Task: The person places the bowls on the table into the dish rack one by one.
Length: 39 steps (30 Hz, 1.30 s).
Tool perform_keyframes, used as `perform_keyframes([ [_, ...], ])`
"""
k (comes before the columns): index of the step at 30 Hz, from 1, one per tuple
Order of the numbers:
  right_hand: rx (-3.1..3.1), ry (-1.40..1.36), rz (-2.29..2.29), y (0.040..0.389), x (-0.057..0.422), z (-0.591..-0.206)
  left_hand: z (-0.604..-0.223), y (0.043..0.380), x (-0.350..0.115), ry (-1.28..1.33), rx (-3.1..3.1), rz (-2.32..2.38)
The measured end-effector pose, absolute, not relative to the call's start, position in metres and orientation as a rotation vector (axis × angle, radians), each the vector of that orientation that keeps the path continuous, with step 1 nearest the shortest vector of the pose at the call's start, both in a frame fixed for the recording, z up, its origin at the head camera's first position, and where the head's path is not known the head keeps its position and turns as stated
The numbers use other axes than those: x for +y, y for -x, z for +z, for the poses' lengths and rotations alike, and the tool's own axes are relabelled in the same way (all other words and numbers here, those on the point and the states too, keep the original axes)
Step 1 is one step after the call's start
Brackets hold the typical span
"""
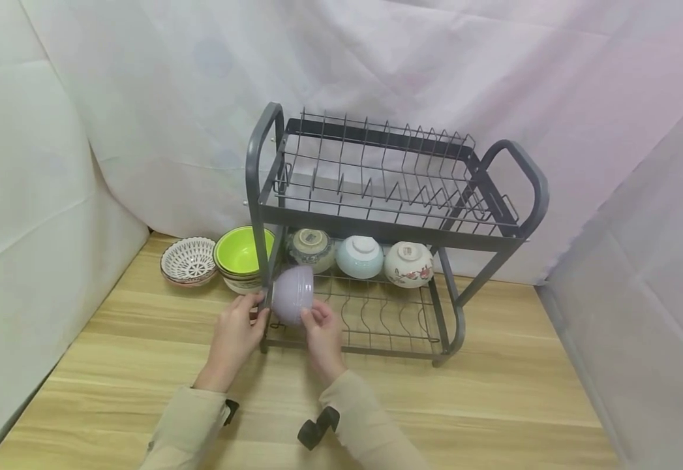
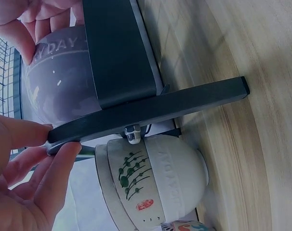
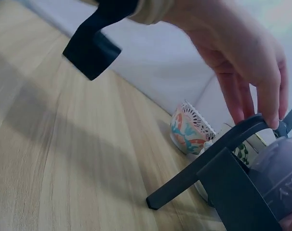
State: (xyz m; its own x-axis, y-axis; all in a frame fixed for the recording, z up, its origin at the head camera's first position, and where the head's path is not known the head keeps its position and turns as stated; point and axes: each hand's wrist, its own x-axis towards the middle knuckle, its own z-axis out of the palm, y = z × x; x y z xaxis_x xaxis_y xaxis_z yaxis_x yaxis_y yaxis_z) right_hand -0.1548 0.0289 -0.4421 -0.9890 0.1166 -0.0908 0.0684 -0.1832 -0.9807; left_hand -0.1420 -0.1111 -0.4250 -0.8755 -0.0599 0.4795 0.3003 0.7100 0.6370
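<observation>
My right hand [image 1: 325, 336] pinches the rim of a lavender bowl [image 1: 292, 294], tipped on its side with its mouth facing right, at the left end of the rack's lower tier. Raised lettering shows on the bowl [image 2: 64, 82] in the left wrist view. My left hand [image 1: 235, 333] pinches the rounded dark bar of the rack's left side frame [image 2: 151, 108], thumb on one side and fingers on the other. Only a fingertip of the right hand shows at the lower corner of the right wrist view.
Behind the lavender bowl, a patterned bowl [image 1: 310, 249], a pale blue bowl [image 1: 360, 258] and a floral bowl [image 1: 409, 266] lie upside down. Left of the two-tier rack [image 1: 388, 235] stand a stack topped by a green bowl [image 1: 241, 250] and a lattice-patterned bowl [image 1: 188, 261].
</observation>
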Motion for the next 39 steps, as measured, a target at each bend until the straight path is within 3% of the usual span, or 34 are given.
perform_keyframes([
  [6, -2.147, 0.153, 2.179, 0.153, 0.026, -0.445, -0.425, 0.141, -0.111, 0.169, -2.453, -1.016],
  [23, -2.337, 0.07, 2.152, 0.156, 0.032, -0.443, -0.426, 0.142, -0.111, 0.176, -2.452, -0.99],
  [39, -2.289, -0.358, 2.043, 0.124, 0.086, -0.431, -0.425, 0.142, -0.11, 0.154, -2.484, -1.022],
])
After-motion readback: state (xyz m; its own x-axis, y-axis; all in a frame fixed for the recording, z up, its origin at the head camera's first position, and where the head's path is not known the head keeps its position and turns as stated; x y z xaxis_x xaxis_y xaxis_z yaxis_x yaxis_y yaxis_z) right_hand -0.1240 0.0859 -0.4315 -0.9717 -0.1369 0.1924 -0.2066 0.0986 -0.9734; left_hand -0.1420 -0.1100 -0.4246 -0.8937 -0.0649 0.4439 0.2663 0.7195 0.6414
